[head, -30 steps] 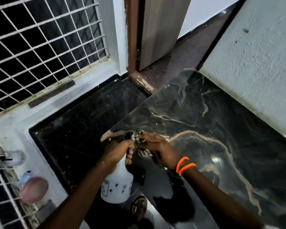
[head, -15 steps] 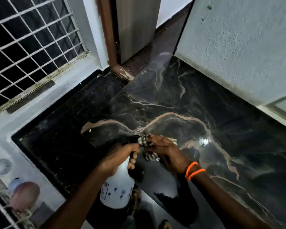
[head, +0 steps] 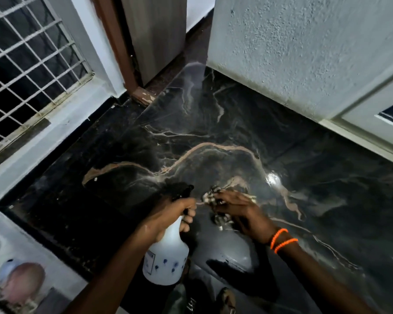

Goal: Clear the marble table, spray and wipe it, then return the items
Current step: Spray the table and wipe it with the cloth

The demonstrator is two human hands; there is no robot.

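A window grille (head: 30,71) fills the left. The left hand (head: 168,217) grips the bottle (head: 167,257) over the counter's near edge; the right hand (head: 241,211) clutches the cloth (head: 213,197). The counter (head: 213,137) looks cleared, so spraying seems underway; wiping and returning items remain. A rough wall (head: 304,46) borders the right.

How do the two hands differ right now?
The left hand grips the white spray bottle by its neck; the right hand holds a crumpled cloth. The right wrist wears orange bands; the left wrist is bare. Both hover over the near edge of the marble table.
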